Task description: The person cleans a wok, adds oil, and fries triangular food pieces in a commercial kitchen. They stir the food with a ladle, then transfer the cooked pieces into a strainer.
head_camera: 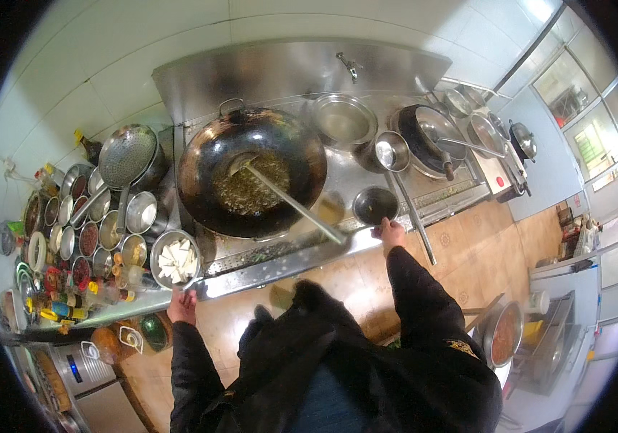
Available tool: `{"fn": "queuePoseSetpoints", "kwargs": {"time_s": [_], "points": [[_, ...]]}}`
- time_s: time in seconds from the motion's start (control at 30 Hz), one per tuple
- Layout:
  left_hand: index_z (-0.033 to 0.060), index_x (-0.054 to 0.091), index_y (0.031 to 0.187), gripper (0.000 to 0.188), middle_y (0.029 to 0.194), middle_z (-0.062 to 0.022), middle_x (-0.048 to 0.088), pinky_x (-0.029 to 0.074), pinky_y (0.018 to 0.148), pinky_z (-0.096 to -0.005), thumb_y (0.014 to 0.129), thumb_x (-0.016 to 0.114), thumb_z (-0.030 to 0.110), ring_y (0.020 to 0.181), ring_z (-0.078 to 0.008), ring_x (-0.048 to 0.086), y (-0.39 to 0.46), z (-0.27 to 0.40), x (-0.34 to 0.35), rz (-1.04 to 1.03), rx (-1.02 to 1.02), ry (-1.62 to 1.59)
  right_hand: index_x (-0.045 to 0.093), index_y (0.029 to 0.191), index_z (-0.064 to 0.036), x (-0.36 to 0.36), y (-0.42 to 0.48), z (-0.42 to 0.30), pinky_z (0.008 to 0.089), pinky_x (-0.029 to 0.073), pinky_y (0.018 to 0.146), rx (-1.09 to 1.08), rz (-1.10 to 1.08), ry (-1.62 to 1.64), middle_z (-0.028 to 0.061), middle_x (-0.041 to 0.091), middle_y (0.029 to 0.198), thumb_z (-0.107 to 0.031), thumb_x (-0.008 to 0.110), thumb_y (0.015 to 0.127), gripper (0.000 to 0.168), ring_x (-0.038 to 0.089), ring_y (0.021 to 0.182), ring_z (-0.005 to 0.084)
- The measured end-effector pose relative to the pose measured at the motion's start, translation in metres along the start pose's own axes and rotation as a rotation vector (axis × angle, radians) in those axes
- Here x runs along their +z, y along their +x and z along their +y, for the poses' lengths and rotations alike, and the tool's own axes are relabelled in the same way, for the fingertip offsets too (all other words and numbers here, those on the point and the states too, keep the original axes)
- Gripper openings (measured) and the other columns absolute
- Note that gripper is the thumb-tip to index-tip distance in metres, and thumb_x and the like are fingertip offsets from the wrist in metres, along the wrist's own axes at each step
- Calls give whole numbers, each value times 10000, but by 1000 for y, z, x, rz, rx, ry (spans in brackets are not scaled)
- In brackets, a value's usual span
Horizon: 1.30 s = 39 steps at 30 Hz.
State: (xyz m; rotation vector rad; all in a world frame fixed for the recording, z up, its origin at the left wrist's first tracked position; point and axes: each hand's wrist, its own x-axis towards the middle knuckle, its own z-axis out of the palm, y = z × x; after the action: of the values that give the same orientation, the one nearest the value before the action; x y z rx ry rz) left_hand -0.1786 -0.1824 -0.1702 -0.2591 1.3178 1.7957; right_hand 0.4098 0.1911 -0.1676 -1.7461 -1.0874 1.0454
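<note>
A steel bowl (157, 246) of white cut pieces (180, 262), perhaps tofu, is at the counter's left. My left hand (182, 307) grips its near rim. On the right, my right hand (392, 234) has its fingers at the near rim of a small dark bowl (375, 197), which looks nearly empty. Between the two hands sits a large blackened wok (206, 178) with greenish, bubbling-looking liquid (255, 189) in its bottom. A ladle (293, 201) rests in the wok, its handle leaning over the near rim towards me.
Many seasoning tins (89, 238) and sauce bottles (65, 309) crowd the left counter. A perforated strainer (128, 154) lies above them. Behind the small bowl stand a steel pot (344, 122) and a long-handled dipper (416, 219) jutting over the edge. A pan (417, 135) occupies the right burner.
</note>
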Motion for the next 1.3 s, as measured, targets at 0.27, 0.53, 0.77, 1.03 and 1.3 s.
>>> {"fn": "queuePoseSetpoints", "kwargs": {"time_s": [0.27, 0.53, 0.77, 1.03, 1.3], "points": [[100, 537, 784, 286, 784, -84, 624, 499, 644, -325, 943, 598, 331, 724, -222, 594, -88, -48, -54, 257, 105, -157, 640, 809, 91, 57, 83, -135, 321, 551, 559, -304, 12, -318, 160, 707, 691, -229, 586, 937, 349, 705, 601, 219], [101, 476, 712, 370, 802, -157, 651, 488, 540, -312, 970, 506, 364, 611, -218, 569, -197, -180, -65, 452, -127, -327, 651, 737, 45, 129, 220, -179, 456, 540, 687, -626, 45, -688, 243, 684, 768, -263, 571, 916, 366, 689, 730, 373], [80, 474, 762, 326, 948, -198, 639, 497, 617, -342, 980, 498, 321, 850, -315, 616, -293, -249, -24, 476, -169, -184, 700, 807, 35, 178, 272, -179, 460, 518, 826, -740, 80, -748, 244, 679, 794, -255, 637, 856, 300, 666, 871, 387], [62, 507, 867, 200, 952, -221, 641, 500, 600, -368, 965, 487, 235, 815, -323, 616, -302, -282, -59, 146, -56, 4, 589, 833, 137, 239, 299, -81, 354, 565, 647, -559, -361, 88, 216, 648, 804, -94, 599, 864, 233, 686, 716, 292], [-50, 614, 1097, 270, 977, -159, 674, 568, 732, -352, 1002, 536, 191, 847, -240, 692, -238, -230, 234, -104, 106, 673, 553, 959, 104, 144, 248, -108, 336, 579, 706, -510, -596, 519, 153, 611, 855, -73, 612, 888, 200, 664, 720, 269]]}}
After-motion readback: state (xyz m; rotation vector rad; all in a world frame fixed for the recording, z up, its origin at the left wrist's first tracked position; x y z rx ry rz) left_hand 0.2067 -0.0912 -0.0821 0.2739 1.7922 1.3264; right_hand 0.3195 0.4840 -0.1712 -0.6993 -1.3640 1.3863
